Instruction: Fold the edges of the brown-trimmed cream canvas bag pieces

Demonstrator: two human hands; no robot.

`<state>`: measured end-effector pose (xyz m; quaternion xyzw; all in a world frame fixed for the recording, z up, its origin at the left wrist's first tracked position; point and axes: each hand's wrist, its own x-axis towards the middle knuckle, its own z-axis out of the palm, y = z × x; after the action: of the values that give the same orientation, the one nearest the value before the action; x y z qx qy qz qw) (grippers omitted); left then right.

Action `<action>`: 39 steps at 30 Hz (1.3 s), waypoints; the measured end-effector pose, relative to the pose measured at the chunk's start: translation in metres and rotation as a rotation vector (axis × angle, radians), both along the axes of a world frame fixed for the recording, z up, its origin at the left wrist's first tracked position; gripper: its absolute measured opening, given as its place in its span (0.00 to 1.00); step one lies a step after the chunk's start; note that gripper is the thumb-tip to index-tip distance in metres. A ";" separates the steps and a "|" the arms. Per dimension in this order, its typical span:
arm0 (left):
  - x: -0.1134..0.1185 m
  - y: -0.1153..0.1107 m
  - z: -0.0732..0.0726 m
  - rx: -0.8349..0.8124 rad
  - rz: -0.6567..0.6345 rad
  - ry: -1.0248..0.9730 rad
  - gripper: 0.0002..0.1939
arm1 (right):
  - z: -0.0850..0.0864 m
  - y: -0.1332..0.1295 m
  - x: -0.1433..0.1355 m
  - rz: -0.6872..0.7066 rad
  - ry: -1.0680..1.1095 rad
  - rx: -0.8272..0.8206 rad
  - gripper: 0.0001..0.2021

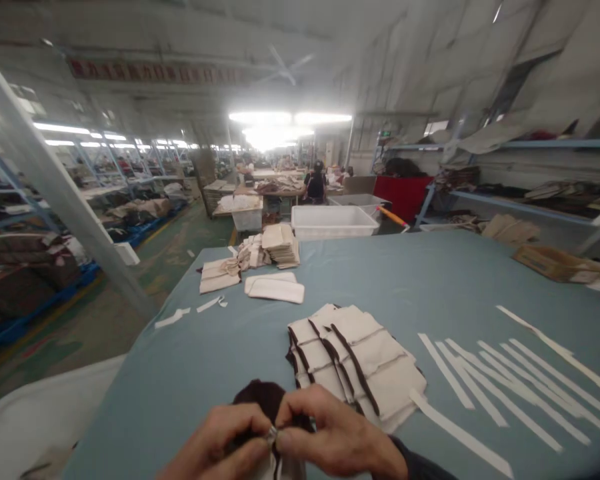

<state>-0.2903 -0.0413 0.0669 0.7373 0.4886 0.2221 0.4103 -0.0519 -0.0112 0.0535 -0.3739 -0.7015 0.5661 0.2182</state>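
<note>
At the near edge of the table, my left hand and my right hand meet, thumbs and forefingers pinched together. Between them they grip a dark brown and cream fabric piece. Something small and pale shows at the fingertips, too small to make out. Much of the fabric is hidden behind the fingers. Just beyond my right hand lies a fanned pile of cream fabric panels with dark brown edging. A white strip touches the pile's lower right side.
Several loose white strips lie on the blue-green table at the right. Two cream oblong pads and stacked fabric pieces sit toward the far left. A white bin stands behind the table; a person is farther back.
</note>
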 end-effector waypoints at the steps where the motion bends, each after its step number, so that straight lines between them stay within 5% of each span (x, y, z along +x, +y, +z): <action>1: 0.002 -0.001 0.004 -0.008 -0.028 0.009 0.19 | 0.001 0.002 0.000 0.052 0.060 0.027 0.06; 14: 0.026 -0.001 0.009 0.015 -0.029 -0.091 0.17 | -0.003 0.010 0.007 0.113 0.142 0.129 0.08; 25: 0.032 0.003 -0.031 -0.260 0.061 -0.418 0.18 | -0.015 0.009 0.010 0.100 0.179 0.078 0.10; 39: 0.032 0.006 -0.021 -0.276 0.132 -0.329 0.22 | -0.022 0.012 0.000 0.053 0.126 0.158 0.08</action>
<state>-0.2581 -0.0349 0.0460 0.5944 0.4881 0.2968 0.5660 -0.0514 0.0011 0.0315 -0.3007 -0.7384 0.5370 0.2757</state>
